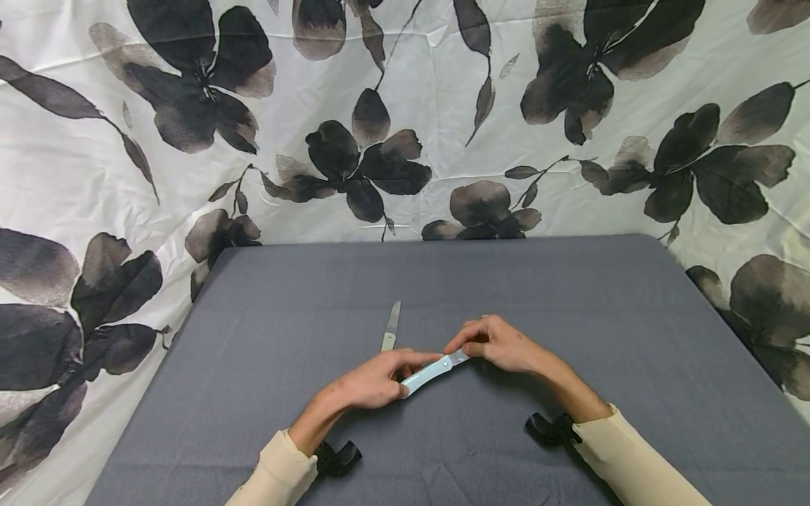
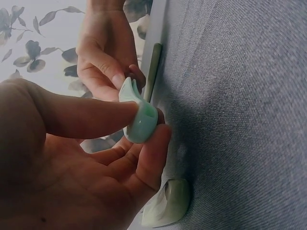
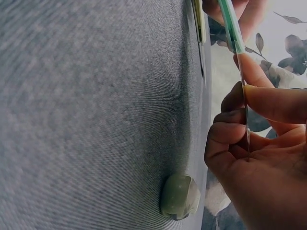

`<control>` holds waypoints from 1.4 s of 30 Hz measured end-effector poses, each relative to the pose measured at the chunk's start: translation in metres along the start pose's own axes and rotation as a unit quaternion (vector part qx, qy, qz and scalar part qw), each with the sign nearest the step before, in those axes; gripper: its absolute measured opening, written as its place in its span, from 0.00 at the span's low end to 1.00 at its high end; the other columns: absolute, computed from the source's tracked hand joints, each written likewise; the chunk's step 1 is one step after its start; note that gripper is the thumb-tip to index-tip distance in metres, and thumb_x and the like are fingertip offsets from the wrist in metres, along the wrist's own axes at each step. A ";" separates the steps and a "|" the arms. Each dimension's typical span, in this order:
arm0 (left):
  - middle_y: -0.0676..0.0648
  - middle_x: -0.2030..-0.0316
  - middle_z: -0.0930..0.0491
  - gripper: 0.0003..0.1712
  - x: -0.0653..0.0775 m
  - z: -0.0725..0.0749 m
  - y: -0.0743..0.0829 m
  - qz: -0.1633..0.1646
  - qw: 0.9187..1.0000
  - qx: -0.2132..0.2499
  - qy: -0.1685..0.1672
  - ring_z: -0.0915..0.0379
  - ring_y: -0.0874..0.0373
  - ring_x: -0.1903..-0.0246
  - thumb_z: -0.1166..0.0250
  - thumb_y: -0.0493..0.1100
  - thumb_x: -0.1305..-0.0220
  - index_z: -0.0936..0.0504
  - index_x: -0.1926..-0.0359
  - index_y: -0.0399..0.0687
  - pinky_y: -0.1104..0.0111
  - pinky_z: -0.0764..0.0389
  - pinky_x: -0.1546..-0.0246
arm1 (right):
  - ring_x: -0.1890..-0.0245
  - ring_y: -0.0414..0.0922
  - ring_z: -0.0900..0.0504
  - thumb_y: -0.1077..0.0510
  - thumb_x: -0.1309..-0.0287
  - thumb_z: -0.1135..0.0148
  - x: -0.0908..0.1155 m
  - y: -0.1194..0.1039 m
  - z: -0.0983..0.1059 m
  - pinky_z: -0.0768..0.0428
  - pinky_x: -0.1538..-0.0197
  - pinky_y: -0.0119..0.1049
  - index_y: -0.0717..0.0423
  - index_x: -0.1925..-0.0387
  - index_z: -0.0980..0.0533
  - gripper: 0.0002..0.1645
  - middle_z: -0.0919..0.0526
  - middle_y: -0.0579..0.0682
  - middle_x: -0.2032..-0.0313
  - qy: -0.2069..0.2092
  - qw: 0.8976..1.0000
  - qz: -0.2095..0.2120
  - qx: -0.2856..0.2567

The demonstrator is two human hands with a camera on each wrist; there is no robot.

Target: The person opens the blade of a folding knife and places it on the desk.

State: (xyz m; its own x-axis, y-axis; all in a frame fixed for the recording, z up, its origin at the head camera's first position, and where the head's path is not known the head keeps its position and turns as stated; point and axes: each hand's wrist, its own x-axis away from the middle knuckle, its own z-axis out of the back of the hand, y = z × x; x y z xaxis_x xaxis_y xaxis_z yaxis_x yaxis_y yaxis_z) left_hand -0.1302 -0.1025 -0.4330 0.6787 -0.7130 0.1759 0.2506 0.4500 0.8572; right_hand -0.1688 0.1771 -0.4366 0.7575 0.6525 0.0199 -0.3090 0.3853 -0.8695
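A folding knife with a light blue handle (image 1: 425, 376) is held between the two hands, its blade (image 1: 458, 358) out of the handle. My left hand (image 1: 373, 379) pinches the handle between thumb and fingers, the index finger stretched along it. My right hand (image 1: 506, 346) pinches the blade between thumb and fingers. Just beyond the left hand, a second knife with a pale green handle (image 1: 388, 342) lies on the table, blade out and pointing away. Behind the right hand lies another green-handled item (image 2: 152, 72), mostly hidden in the head view; its rounded end (image 3: 178, 197) shows in the right wrist view.
Grey cloth covers the table (image 1: 304, 302), with slight creases near the front. A white curtain with dark flowers (image 1: 443, 126) hangs behind and at both sides. Black straps with mounts (image 1: 338, 458) sit on both wrists, below the cream sleeves (image 1: 639, 457).
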 end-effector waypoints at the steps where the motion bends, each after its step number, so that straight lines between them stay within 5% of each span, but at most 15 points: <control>1: 0.45 0.54 0.20 0.45 0.000 0.000 0.000 0.001 1.000 0.000 -0.002 0.30 0.60 0.66 0.42 0.24 0.45 0.28 0.25 0.51 0.73 0.29 0.64 | 0.59 0.41 0.20 0.68 0.30 0.41 0.000 0.000 0.000 0.24 0.54 0.30 0.56 0.53 0.11 0.15 0.11 0.58 0.56 -0.002 1.000 -0.001 -0.001; 9: 0.46 0.54 0.22 0.43 0.002 0.000 0.001 0.006 1.000 -0.006 0.001 0.31 0.61 0.64 0.41 0.25 0.41 0.28 0.24 0.54 0.71 0.29 0.63 | 0.59 0.40 0.19 0.66 0.29 0.41 0.001 0.000 0.003 0.23 0.55 0.30 0.56 0.52 0.12 0.14 0.12 0.58 0.56 -0.001 1.000 0.001 -0.004; 19: 0.42 0.53 0.20 0.44 -0.004 -0.006 0.004 0.003 0.998 0.058 0.030 0.25 0.58 0.61 0.39 0.24 0.37 0.32 0.22 0.53 0.71 0.22 0.63 | 0.58 0.41 0.16 0.62 0.31 0.36 -0.003 0.001 0.010 0.17 0.53 0.34 0.63 0.45 0.16 0.16 0.14 0.63 0.51 0.089 0.992 -0.061 -0.069; 30: 0.39 0.50 0.22 0.44 -0.012 -0.017 0.006 -0.008 0.988 0.137 0.076 0.26 0.59 0.62 0.37 0.27 0.34 0.38 0.20 0.51 0.74 0.23 0.62 | 0.59 0.37 0.14 0.69 0.36 0.34 -0.013 -0.003 0.002 0.12 0.49 0.41 0.69 0.28 0.34 0.36 0.19 0.58 0.50 0.167 0.956 -0.067 -0.233; 42: 0.34 0.44 0.25 0.53 -0.013 -0.029 0.003 -0.029 0.989 0.086 0.121 0.21 0.55 0.55 0.29 0.23 0.43 0.44 0.20 0.36 0.74 0.16 0.57 | 0.66 0.38 0.14 0.71 0.38 0.34 -0.032 -0.001 -0.012 0.12 0.53 0.36 0.73 0.32 0.37 0.36 0.15 0.50 0.61 0.251 0.929 -0.113 -0.249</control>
State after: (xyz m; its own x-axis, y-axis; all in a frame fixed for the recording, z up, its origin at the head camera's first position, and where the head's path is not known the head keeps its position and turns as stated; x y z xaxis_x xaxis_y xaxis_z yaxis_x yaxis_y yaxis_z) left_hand -0.1185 -0.0757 -0.4466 0.8166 -0.5768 0.0205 0.1880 0.2994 0.9354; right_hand -0.1860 0.1476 -0.4422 0.9821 0.1567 0.1048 0.0991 0.0439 -0.9941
